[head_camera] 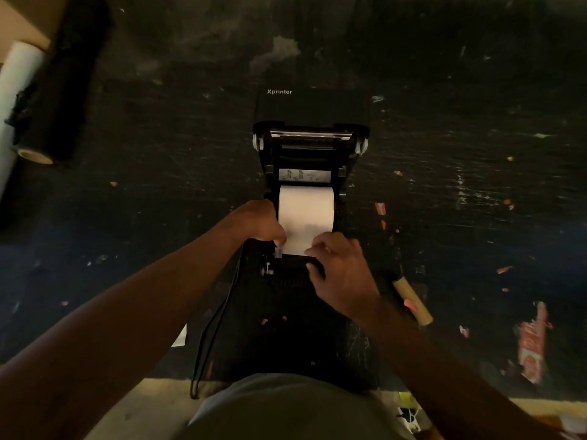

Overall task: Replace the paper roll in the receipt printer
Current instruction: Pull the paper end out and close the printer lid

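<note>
A black Xprinter receipt printer (313,106) sits in the middle of the dark table with its lid swung open away from me. A white paper roll (305,214) lies in the open bay, its loose end drawn toward me over the front. My left hand (259,222) pinches the paper's left edge at the bay's near left corner. My right hand (341,268) pinches the paper's near right corner with thumb and forefinger, its other fingers resting on the printer's front.
A brown cardboard core (413,301) lies right of the printer. A black cable (211,328) runs off the table's near edge. At far left lie a black film roll (60,87) and a white roll (16,87). A torn red label (532,344) sticks at right.
</note>
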Tool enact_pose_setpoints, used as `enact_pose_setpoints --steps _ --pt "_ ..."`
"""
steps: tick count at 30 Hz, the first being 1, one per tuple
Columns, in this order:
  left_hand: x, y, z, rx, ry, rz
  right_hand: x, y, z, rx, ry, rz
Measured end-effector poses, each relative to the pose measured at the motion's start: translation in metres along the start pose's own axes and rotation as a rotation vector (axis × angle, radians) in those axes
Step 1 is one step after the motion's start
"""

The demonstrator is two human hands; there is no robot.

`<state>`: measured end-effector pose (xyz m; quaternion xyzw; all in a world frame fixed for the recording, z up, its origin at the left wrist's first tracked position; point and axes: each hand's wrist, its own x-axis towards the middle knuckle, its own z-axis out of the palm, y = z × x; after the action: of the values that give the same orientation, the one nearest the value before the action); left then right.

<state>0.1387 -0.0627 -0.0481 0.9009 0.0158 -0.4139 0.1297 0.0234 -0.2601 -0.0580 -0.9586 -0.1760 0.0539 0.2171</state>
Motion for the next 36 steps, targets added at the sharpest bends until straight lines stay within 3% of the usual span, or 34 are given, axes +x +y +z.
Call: enact_pose_setpoints --steps 4,7,10,12,14,25,36 --pt "-0.001 0.003 -0.001 0.067 -0.016 -0.006 -0.005 -0.002 0.018 -0.064 -0.079 -0.012" --pt "-0.022 -0.002 0.009 0.268 0.229 0.045 -0.007 0.0 0.02 -0.051 -0.095 -0.029" --pt "-0.055 -0.01 0.037 0.228 0.432 0.298 -0.006 0.001 0.021 -0.057 -0.066 -0.037" --pt "-0.07 -0.02 0.061 0.109 0.442 0.483 -0.006 0.002 0.022 -0.052 -0.055 -0.038" --pt "-0.071 -0.028 0.083 0.071 0.474 0.561 -0.006 0.002 0.022 -0.049 -0.053 -0.049" --pt "-0.062 -0.029 0.096 0.127 0.539 0.578 -0.008 0.002 0.016 0.017 -0.074 -0.052" --pt "-0.056 -0.037 0.088 0.05 0.475 0.701 -0.009 0.02 0.004 0.054 -0.127 -0.052"
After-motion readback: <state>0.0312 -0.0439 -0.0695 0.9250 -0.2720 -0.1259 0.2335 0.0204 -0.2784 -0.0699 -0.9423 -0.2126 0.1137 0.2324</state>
